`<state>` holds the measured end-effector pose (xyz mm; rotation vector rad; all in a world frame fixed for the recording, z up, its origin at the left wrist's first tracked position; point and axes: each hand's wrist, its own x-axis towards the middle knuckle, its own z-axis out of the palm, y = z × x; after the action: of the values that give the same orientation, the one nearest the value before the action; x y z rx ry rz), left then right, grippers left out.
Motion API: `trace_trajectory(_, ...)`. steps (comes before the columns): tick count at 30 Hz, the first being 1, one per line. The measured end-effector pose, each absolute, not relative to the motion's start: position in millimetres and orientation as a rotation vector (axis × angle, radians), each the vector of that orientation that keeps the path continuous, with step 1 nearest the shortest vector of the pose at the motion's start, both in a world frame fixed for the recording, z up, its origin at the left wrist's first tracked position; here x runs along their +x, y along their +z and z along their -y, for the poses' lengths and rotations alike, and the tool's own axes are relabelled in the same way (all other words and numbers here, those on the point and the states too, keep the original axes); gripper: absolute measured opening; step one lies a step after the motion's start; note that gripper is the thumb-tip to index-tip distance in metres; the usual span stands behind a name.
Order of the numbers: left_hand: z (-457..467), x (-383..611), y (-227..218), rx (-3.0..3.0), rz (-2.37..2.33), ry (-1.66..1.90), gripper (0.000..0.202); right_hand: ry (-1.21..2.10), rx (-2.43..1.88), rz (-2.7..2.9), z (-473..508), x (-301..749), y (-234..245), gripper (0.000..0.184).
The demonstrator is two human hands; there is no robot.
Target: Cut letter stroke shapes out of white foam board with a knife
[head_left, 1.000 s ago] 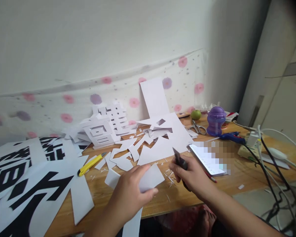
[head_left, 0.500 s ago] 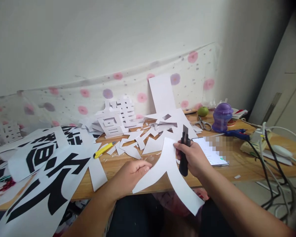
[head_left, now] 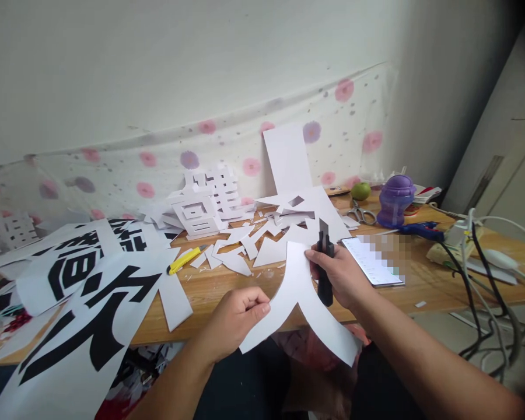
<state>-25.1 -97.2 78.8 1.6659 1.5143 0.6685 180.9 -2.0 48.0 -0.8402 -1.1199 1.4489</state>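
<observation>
My left hand [head_left: 235,318] is closed on the left leg of a white two-legged paper cutout [head_left: 300,303], held up over the front edge of the wooden table [head_left: 210,294]. Its top touches my right hand [head_left: 339,273], which grips a black utility knife [head_left: 324,265] upright, blade pointing up. Both hands hover just in front of the table.
White paper scraps and cut-out letters [head_left: 210,207] litter the table. Sheets printed with black characters [head_left: 83,303] lie at left beside a yellow cutter [head_left: 184,259]. A phone [head_left: 371,259], scissors [head_left: 361,214], purple bottle [head_left: 394,201], green fruit [head_left: 361,191] and power strip with cables [head_left: 464,245] are at right.
The cutout has been lifted from below the table edge and turned to show its two legs. My right hand raised the knife upright beside its top. The view shifted left and down.
</observation>
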Motion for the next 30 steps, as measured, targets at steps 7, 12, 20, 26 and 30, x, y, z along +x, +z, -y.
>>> trace_trajectory(7, 92, -19, 67, 1.743, -1.416, 0.583, 0.021, 1.410, -0.882, 1.190, 6, 182, 47, 0.027)
trace_trajectory(12, 90, -12, 68, 1.809, -1.433, 0.567, 0.023, 1.386, -0.910, 1.215, 5, 185, 43, 0.023)
trace_trajectory(20, 88, -7, 67, 1.803, -1.409, 0.572, 0.025, 1.428, -0.893, 1.170, 1, 186, 42, 0.022)
trace_trajectory(26, 87, -8, 58, 1.582, -1.362, 0.700, 0.024, 1.459, -0.893, 1.133, -2, 189, 38, 0.022)
trace_trajectory(30, 84, -10, 53, 1.420, -1.348, 0.803, 0.018, 1.483, -0.889, 1.120, -3, 190, 39, 0.021)
